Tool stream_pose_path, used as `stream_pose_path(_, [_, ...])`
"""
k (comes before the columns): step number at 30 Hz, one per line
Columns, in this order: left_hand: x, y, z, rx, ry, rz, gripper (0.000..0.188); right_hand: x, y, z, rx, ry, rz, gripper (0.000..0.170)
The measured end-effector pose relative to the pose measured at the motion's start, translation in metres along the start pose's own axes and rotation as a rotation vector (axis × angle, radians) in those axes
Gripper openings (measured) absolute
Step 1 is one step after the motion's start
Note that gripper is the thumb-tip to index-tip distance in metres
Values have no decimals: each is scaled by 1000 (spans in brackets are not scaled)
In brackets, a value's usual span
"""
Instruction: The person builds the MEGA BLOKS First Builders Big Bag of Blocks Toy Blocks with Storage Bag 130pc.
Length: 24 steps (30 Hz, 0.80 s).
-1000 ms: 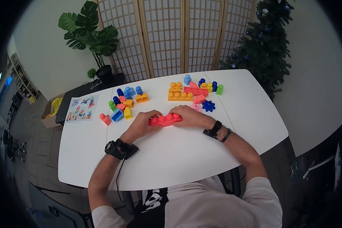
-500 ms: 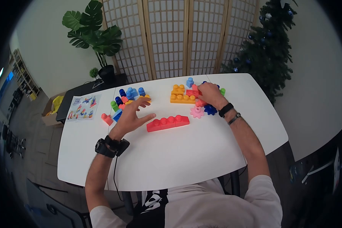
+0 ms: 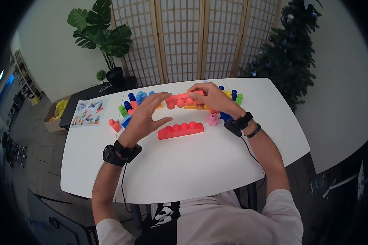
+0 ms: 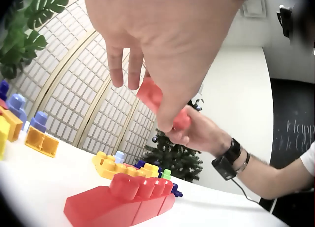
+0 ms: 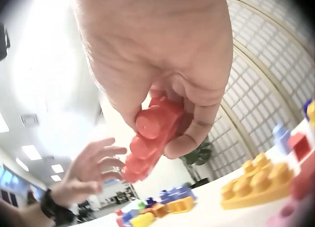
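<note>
My right hand [image 3: 214, 98] pinches a long red building brick [image 3: 180, 101] by its right end, thumb on one side and fingers on the other. The brick is raised above the table, its row of round studs turned towards me and down. Beside its left end my left hand [image 3: 142, 118] is spread, fingers extended and thumb apart; in the right wrist view its fingertips [image 5: 118, 163] come right up to the brick's far end. Below both hands, a long red block row [image 3: 180, 130] with sloped ends lies on the table, studs up.
Yellow bricks [image 5: 261, 185], a pink gear [image 3: 212, 119] and a dark blue gear [image 3: 225, 116] lie at the back right. Several mixed bricks [image 3: 140, 97] are grouped at the back left, near a printed picture sheet [image 3: 88, 113]. A cable [image 3: 124, 183] hangs from the left wrist.
Both hands let go of the red block row on the table. The right hand reached to the back-right bricks and brought back a long red brick. The left hand opened and moved left, then forward.
</note>
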<state>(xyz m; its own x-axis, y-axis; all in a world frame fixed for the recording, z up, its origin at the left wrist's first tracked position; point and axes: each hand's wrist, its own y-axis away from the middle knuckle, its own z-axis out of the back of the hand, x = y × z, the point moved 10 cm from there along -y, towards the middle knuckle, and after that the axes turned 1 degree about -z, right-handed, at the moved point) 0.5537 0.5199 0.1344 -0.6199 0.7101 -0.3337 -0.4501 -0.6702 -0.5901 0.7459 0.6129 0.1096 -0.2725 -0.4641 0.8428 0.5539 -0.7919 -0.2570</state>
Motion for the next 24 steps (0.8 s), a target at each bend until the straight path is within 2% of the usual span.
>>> stream_pose_path(1, [-13, 0, 1, -15, -66, -93, 66, -4, 0, -12, 67, -223, -64, 31])
stream_pose_path(2, [-17, 1, 3, -60, -67, -109, 58, -1, 0, -19, 91, -256, -67, 31])
stream_pose_path(3, [-15, 3, 3, -61, -70, -110, 58, 1, 3, -21, 91, -255, -63, 31])
stream_pose_path(5, [-9, 4, 7, -97, -90, -98, 49, 8, 13, -32, 140, -328, -192, 28])
stream_pose_path(9, [-10, 8, 15, -111, -54, -64, 43, 14, 19, -30, 104, -366, -160, 26])
stream_pose_path(11, [2, 11, 11, -36, 49, 64, 36, 30, 22, -21, 68, 71, 137, 34])
stream_pose_path(14, [15, 17, 0, -9, 97, 57, 36, 17, 27, -22, 81, 108, 147, 42])
stream_pose_path(21, [31, 24, -23, 98, 133, 143, 39, 1, 31, -28, 100, 151, 174, 38])
stream_pose_path(24, [37, 26, -34, 165, 149, 160, 38, -20, 31, -35, 141, 217, 90, 37])
